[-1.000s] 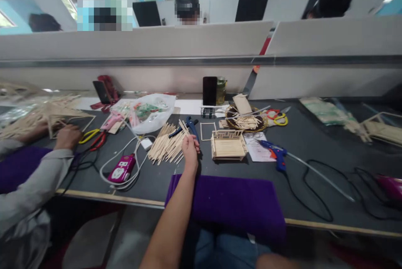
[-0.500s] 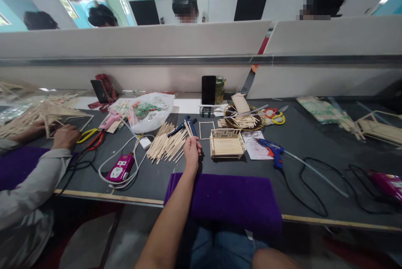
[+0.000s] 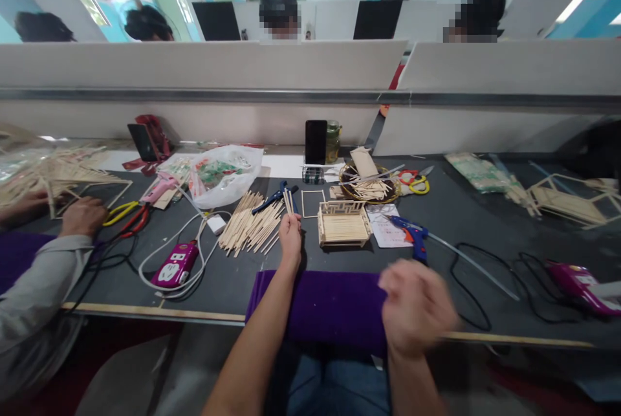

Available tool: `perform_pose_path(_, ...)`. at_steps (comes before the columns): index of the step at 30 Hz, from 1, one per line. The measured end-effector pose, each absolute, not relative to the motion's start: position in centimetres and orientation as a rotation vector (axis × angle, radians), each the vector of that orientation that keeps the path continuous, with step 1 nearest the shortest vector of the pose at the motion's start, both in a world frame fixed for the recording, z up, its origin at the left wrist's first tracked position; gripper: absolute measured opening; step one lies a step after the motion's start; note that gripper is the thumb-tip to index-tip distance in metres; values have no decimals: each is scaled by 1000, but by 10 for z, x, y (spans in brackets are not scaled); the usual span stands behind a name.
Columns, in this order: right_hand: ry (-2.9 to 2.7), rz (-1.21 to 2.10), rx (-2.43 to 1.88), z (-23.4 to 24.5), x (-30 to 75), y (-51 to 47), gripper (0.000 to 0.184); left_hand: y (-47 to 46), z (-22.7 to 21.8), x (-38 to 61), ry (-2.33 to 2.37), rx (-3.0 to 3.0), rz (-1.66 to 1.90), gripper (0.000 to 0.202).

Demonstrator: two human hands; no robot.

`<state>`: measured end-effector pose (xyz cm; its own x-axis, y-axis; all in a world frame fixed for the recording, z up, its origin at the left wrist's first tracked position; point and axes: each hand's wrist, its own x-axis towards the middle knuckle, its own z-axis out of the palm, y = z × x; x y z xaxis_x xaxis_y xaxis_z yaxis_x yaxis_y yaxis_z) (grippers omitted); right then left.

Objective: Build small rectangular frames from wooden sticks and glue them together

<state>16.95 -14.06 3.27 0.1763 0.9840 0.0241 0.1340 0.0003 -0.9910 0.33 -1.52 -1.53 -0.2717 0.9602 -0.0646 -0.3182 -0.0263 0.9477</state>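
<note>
My left hand (image 3: 291, 235) is closed around a few thin wooden sticks (image 3: 290, 201) that point up and away from me. Beside it on the left lies a loose pile of wooden sticks (image 3: 250, 223). A small bench-like model made of sticks (image 3: 344, 225) stands to its right, with a square stick frame (image 3: 313, 204) lying just behind. My right hand (image 3: 417, 306) is raised over the right end of a folded purple cloth (image 3: 330, 306). Motion smears its fingers, so its hold is unclear. Nearest to it is a blue glue gun (image 3: 414, 235).
A basket of sticks (image 3: 371, 186), scissors (image 3: 417, 182), a phone (image 3: 315, 142) and a jar (image 3: 332, 142) stand farther back. Blue pliers-like tools (image 3: 274, 199) lie behind the pile. Cords and a purple power strip (image 3: 177, 265) are leftward, near a co-worker's hand (image 3: 83, 215).
My right hand has come up into view from below, over the cloth's right side. My left hand still holds the sticks, now more upright. The view has shifted slightly.
</note>
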Motion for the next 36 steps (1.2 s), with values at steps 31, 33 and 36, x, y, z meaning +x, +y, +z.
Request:
perform_pose_path(31,-242,1424,-978,1,138,-52,31,-16,-14,4,1066,803,1441,40)
perform_pose_path(33,-251,1379,-990,2,137,-48,30,-16,-14,5,1064,814,1438,41)
perform_pose_path(36,-260,1335,-1013,-1,136,-42,27,-15,-15,5,1076,830,1443,43)
